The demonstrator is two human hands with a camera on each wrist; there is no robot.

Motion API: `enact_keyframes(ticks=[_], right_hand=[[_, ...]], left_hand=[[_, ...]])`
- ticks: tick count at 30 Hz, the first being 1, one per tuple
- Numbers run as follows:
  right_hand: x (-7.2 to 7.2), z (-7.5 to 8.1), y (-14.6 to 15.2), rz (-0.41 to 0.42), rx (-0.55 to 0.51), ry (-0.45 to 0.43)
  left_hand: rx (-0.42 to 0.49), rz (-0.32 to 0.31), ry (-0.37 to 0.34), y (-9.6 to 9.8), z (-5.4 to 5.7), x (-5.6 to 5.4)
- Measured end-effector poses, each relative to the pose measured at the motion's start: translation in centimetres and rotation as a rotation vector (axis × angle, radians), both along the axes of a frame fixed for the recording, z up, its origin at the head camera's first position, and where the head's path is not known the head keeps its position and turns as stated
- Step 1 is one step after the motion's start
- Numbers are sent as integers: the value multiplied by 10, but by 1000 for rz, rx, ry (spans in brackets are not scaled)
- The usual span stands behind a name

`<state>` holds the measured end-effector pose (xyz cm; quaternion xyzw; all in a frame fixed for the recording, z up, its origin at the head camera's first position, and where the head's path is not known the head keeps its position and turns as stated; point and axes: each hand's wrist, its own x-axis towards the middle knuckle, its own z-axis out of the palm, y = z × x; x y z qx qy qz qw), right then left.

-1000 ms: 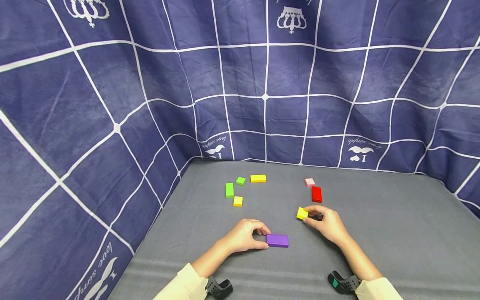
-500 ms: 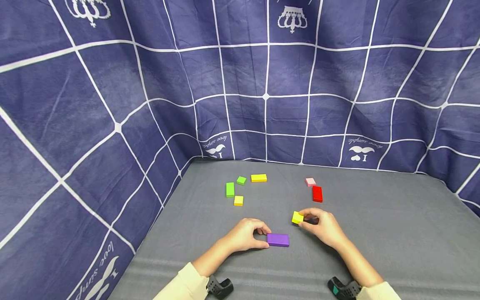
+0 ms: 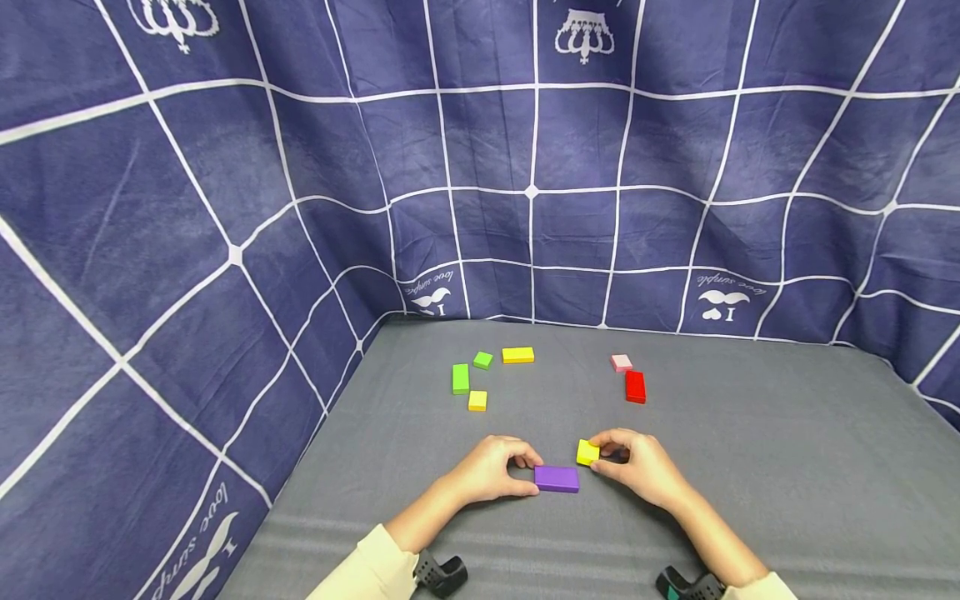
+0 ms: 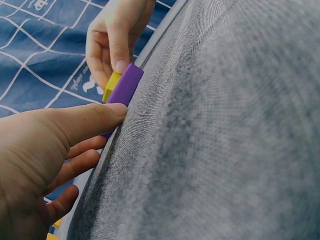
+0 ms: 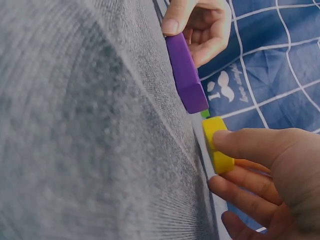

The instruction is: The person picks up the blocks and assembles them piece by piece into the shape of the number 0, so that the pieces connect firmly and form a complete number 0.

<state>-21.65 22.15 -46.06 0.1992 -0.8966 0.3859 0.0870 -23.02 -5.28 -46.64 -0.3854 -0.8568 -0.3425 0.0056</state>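
A purple rectangular block (image 3: 557, 479) lies flat on the grey cloth. My left hand (image 3: 491, 475) pinches its left end between thumb and fingers; the thumb is at the near edge. Just beyond its right end, my right hand (image 3: 637, 467) pinches a small yellow block (image 3: 588, 452) between thumb and fingertips. In the right wrist view the yellow block (image 5: 220, 159) shows past the far corner of the purple block (image 5: 189, 80), with my thumb across its face. From the left wrist view, the purple block (image 4: 125, 86) partly covers the yellow one (image 4: 111, 87).
Farther back on the left lie a green block (image 3: 461, 379), a small green block (image 3: 483, 360), a yellow block (image 3: 518, 356) and a small yellow square block (image 3: 477, 401). A red block (image 3: 635, 387) and a pink block (image 3: 621, 362) sit back right. A blue checked curtain (image 3: 570, 233) hangs behind.
My right hand has moved left and nearer to me with the yellow block, bringing it close to the purple block. The left hand and purple block have stayed in place.
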Motion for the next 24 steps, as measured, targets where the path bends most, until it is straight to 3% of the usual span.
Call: enact_keyframes(ticks=[13, 24], right_hand=[[3, 1, -2, 84, 76, 31], [3, 0, -3, 101, 80, 40]], left_hand=[[5, 1, -2, 1, 0, 0], [-2, 4, 8, 0, 1, 0]])
